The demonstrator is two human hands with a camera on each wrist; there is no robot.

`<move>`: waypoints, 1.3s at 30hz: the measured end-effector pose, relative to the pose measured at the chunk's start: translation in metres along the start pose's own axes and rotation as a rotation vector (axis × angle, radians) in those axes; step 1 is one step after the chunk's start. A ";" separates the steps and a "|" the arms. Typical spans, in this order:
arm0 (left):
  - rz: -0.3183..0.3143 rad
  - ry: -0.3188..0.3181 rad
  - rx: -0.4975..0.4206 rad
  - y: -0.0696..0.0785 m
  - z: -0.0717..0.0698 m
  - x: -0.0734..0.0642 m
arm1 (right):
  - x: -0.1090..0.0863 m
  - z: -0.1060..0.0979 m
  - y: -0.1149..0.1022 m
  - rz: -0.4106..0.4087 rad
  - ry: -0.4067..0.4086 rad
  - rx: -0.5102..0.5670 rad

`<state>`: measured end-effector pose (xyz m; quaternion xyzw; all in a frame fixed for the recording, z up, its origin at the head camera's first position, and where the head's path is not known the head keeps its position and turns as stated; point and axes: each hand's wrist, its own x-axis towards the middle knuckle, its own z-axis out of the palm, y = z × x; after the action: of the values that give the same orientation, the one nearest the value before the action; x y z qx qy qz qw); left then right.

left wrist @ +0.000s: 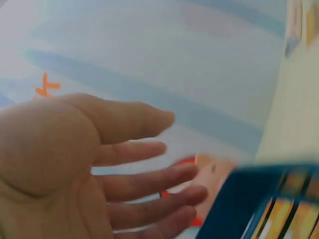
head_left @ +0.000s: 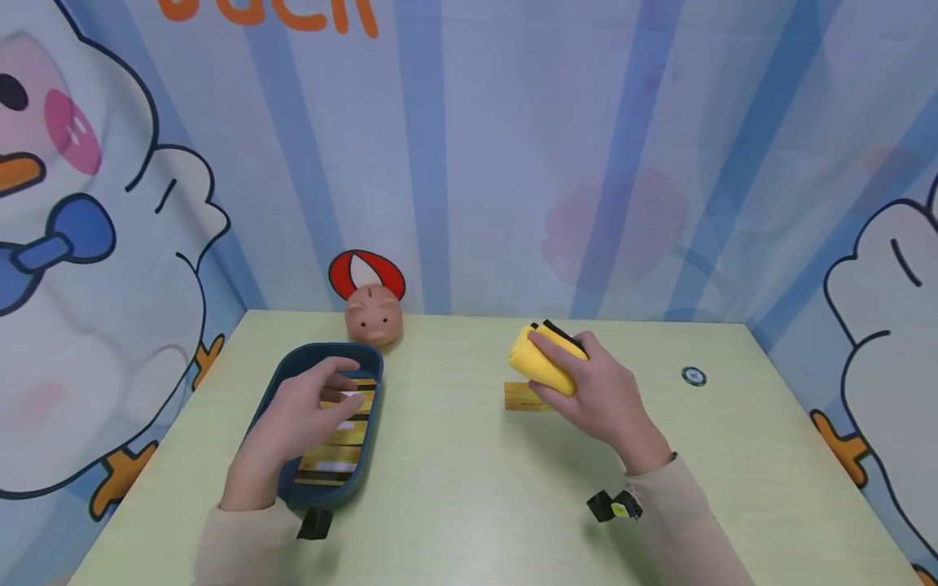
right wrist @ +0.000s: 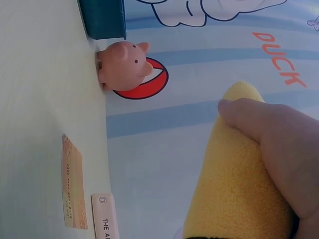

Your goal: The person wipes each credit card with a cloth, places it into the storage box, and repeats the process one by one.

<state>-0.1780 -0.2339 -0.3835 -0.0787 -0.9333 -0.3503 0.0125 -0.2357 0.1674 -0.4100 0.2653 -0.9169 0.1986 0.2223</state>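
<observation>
My right hand [head_left: 597, 391] grips a folded yellow cloth [head_left: 542, 358] with dark edging, held up above the table's middle. In the right wrist view the thumb presses on the fuzzy cloth [right wrist: 239, 174]. Below it lies a gold bank card [head_left: 522, 396], partly hidden by the hand; the right wrist view shows the whole card [right wrist: 74, 184] with a row of digits. My left hand [head_left: 304, 411] hovers over a dark blue tray [head_left: 322, 348], fingers apart and holding nothing. Several gold-and-black striped pieces [head_left: 340, 438] lie in the tray. The left wrist view shows the relaxed left hand [left wrist: 114, 169] beside the tray wall [left wrist: 224, 199].
A pink piggy bank [head_left: 374, 317] stands behind the tray, near the back edge. Right of the right hand lies a small round chip [head_left: 693, 376]. A pale lettered bar [right wrist: 103, 214] sits by the card, hidden in the head view. A cartoon-printed curtain [head_left: 484, 163] hangs behind the table.
</observation>
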 end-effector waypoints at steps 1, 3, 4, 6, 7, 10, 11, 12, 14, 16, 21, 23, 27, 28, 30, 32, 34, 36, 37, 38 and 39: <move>0.040 0.013 -0.025 0.005 0.004 0.002 | 0.000 0.000 0.001 -0.002 0.004 -0.001; 0.105 0.028 -0.066 0.016 0.013 0.006 | 0.000 -0.001 0.001 -0.006 0.015 0.001; 0.133 0.031 -0.086 0.020 0.018 0.008 | 0.000 -0.001 0.002 -0.008 0.020 -0.001; 0.173 0.030 -0.123 0.030 0.028 0.013 | 0.000 -0.002 0.002 -0.011 0.027 0.001; 0.189 0.026 -0.142 0.035 0.032 0.016 | 0.000 -0.002 0.003 -0.011 0.030 0.003; 0.230 0.000 -0.170 0.047 0.046 0.025 | -0.001 -0.003 0.003 -0.008 0.033 0.005; 0.242 -0.012 -0.176 0.050 0.051 0.029 | -0.001 -0.004 0.003 -0.003 0.031 0.007; 0.249 -0.026 -0.182 0.053 0.057 0.033 | -0.001 -0.004 0.004 0.001 0.030 0.008; 0.256 -0.043 -0.180 0.057 0.070 0.043 | 0.000 -0.005 0.004 0.011 0.025 0.007; 0.258 -0.053 -0.175 0.059 0.083 0.052 | 0.000 -0.006 0.004 0.023 0.022 0.006; 0.241 -0.092 -0.147 0.060 0.119 0.077 | 0.001 -0.008 0.005 0.041 0.022 0.004; 0.226 -0.117 -0.139 0.060 0.132 0.086 | 0.001 -0.009 0.005 0.042 0.025 0.003; 0.215 -0.149 -0.130 0.059 0.154 0.101 | 0.001 -0.010 0.007 0.037 0.033 -0.001; 0.215 -0.153 -0.131 0.059 0.158 0.104 | 0.001 -0.010 0.007 0.035 0.034 -0.004; 0.212 -0.165 -0.128 0.059 0.167 0.109 | 0.001 -0.011 0.007 0.034 0.034 -0.003; 0.200 -0.177 -0.107 0.058 0.175 0.113 | 0.001 -0.011 0.008 0.035 0.029 -0.001; 0.173 -0.187 -0.067 0.057 0.182 0.116 | 0.001 -0.011 0.008 0.038 0.023 0.002; 0.150 -0.192 -0.018 0.056 0.189 0.117 | 0.000 -0.012 0.008 0.042 0.019 0.004; 0.145 -0.189 0.007 0.056 0.191 0.118 | 0.000 -0.012 0.008 0.042 0.019 0.005; 0.139 -0.187 0.019 0.057 0.194 0.118 | 0.000 -0.012 0.008 0.042 0.020 0.006; 0.140 -0.181 0.031 0.058 0.195 0.118 | 0.000 -0.012 0.008 0.041 0.022 0.006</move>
<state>-0.2791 -0.0464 -0.4837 -0.1749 -0.9281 -0.3254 -0.0464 -0.2368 0.1799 -0.4022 0.2447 -0.9191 0.2088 0.2276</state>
